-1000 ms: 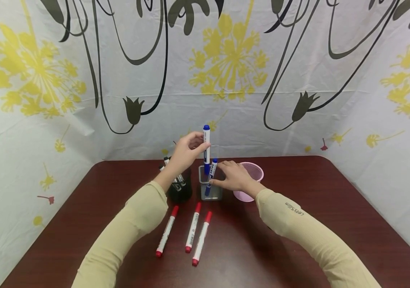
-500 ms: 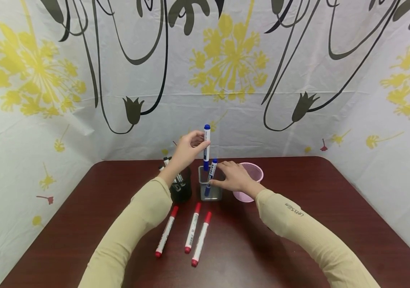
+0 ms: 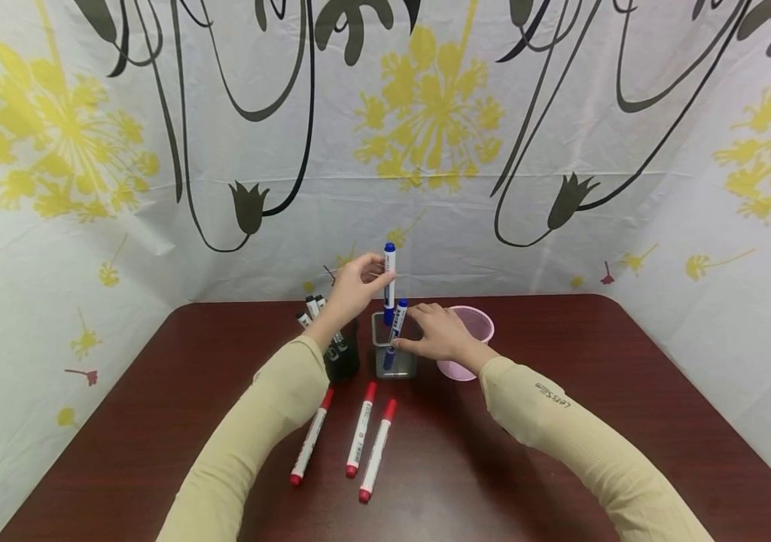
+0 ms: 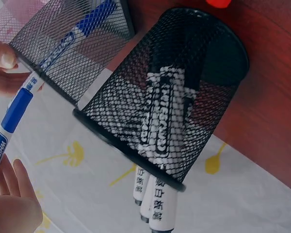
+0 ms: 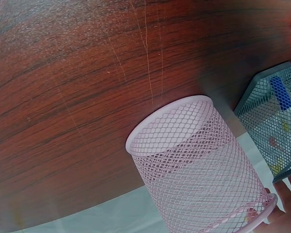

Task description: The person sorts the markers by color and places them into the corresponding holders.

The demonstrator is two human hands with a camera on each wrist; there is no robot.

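Note:
My left hand [image 3: 358, 287] pinches a blue-capped whiteboard marker [image 3: 389, 265] upright, its blue lower end at the back rim of a grey mesh pen holder [image 3: 407, 369]. Inside that holder leans another blue marker [image 3: 397, 325], its top sticking out above the front rim. On the holder's right side my right hand [image 3: 445, 333] grips the rim, thumb toward the front. The left wrist view shows the held marker [image 4: 15, 112] tilted across the holder's mouth, the right thumb close by at the rim.
Left of the grey holder stands a black mesh pen holder [image 4: 223, 92] with several black-capped markers [image 4: 162, 201]. A pink mesh pen holder [image 5: 199, 174] stands to the right, partly behind my right wrist. Three red markers [image 3: 361, 433] lie in front on the dark wooden table [image 3: 534, 467].
The left hand and its blue marker rise slightly, then come down a little, while the left forearm shifts right. The right hand keeps its place on the grey holder.

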